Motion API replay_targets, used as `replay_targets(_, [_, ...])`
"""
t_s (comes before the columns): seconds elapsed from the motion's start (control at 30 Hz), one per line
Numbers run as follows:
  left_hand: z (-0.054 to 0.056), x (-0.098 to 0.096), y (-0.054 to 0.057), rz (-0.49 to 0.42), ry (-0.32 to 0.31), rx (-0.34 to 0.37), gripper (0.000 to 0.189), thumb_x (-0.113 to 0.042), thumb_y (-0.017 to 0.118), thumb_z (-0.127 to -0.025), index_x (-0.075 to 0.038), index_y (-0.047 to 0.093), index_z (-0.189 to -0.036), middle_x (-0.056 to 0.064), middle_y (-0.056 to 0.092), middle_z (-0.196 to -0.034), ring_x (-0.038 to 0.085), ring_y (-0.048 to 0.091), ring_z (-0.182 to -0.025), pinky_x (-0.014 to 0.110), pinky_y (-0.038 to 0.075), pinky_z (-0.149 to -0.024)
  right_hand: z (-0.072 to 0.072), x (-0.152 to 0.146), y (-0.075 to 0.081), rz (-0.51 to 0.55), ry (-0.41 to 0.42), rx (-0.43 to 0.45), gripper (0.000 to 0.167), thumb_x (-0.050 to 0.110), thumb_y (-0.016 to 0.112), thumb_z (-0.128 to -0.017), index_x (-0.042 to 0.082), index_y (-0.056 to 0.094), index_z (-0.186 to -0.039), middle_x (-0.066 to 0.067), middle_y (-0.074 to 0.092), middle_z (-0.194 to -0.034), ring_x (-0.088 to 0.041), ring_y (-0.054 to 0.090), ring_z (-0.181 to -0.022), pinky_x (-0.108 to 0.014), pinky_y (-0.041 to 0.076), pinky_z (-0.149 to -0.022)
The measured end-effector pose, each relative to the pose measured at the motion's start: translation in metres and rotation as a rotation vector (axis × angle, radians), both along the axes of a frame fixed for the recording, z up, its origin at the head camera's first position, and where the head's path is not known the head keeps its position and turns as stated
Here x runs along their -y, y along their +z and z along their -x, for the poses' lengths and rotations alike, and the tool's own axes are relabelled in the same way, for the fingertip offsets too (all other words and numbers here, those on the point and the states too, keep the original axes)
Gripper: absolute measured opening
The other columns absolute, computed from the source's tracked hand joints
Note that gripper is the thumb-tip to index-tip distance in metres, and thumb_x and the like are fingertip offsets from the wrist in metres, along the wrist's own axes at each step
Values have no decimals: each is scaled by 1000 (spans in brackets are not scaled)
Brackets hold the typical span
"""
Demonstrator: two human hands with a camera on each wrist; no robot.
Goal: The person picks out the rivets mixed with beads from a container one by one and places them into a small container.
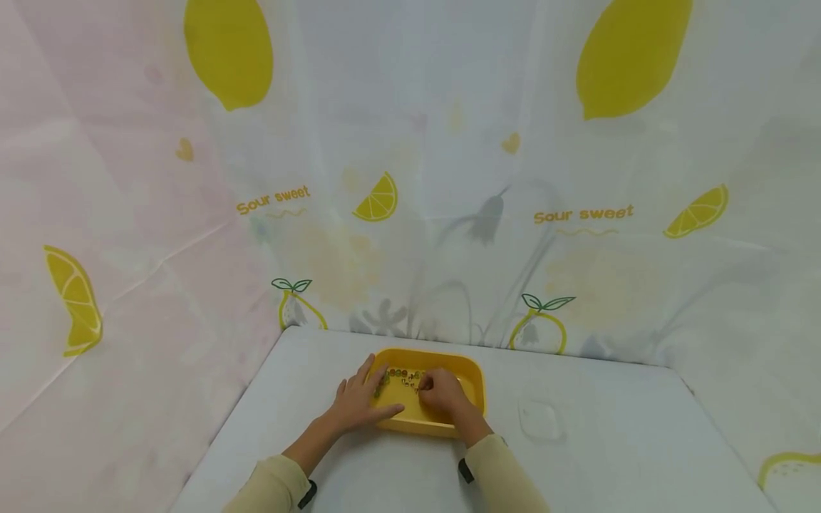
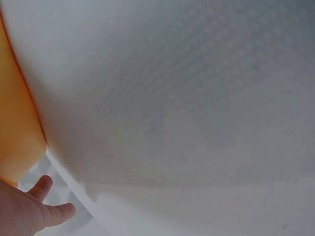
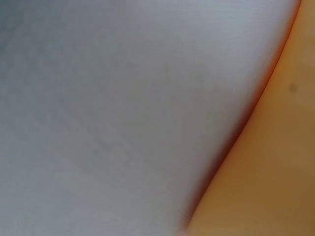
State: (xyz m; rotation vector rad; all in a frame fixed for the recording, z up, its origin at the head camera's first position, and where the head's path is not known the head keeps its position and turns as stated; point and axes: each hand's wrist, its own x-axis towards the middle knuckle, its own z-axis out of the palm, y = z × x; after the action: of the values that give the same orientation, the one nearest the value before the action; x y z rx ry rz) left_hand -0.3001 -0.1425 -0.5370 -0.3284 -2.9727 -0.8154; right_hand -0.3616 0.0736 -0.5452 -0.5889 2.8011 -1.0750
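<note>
A yellow tray (image 1: 417, 427) stands on the white table with small beads in it. Round green and reddish-brown beads (image 1: 398, 372) line its back and left sides, and several small gold pieces (image 1: 409, 382) lie near the middle. My left hand (image 1: 356, 403) rests over the tray's left rim, fingers spread and thumb stretched across the front corner. Over the right half of the tray my right hand (image 1: 442, 393) has its fingers curled, thumb and forefinger pinched at a gold piece. In the left wrist view, part of the left hand (image 2: 24, 211) shows beside the tray wall (image 2: 19, 118).
Right of the tray, a clear, roughly square piece (image 1: 541, 420) lies on the white table (image 1: 609, 427). Lemon-printed cloth (image 1: 449, 178) rises behind the table and along its sides. The right wrist view shows only table surface and the tray's outer wall (image 3: 266, 162).
</note>
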Motion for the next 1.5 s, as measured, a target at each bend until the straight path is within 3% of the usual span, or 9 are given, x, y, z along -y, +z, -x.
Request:
replay_targets(0.33, [1,1,2,2,3,8,94,-70,64,-81,-19,35,-154,14,14,-166,45,36,-141,72,22,-109,2,1,1,21,3,24,8,0,68,-78,8,69,-79,-1,62,-76,-14,52,-70,-28,47,-64])
replay_targets(0.53, [-1,0,6,-6,0,9,93,-69,65,-81,-18,35,-154,15,15,-165,45,36,-141,73,22,-109,1,0,3,44,4,23,4,2,66,-75,3,69,-78,-1,61,-73,-14,52,-67,-27,45,-61])
replay_targets(0.9, [1,1,2,-11,-1,8,94,-69,65,-81,-19,35,-155,15,14,-166,46,36,-141,73,22,-109,0,-1,3,67,-23,55,4,5,67,-77,2,68,-76,0,60,-73,-14,53,-67,-26,44,-58])
replay_targets(1.27, [-1,1,4,-19,1,6,94,-69,66,-80,-19,36,-154,15,16,-165,47,36,-140,72,23,-109,-2,0,3,98,-22,64,5,1,69,-76,4,71,-81,-2,63,-75,-14,54,-69,-27,47,-63])
replay_targets(1.5, [-2,0,3,-22,3,1,94,-68,66,-80,-19,36,-154,15,16,-165,46,37,-140,73,23,-108,-2,0,5,143,-19,33,6,2,70,-83,2,75,-86,-6,70,-83,-14,56,-74,-28,49,-66])
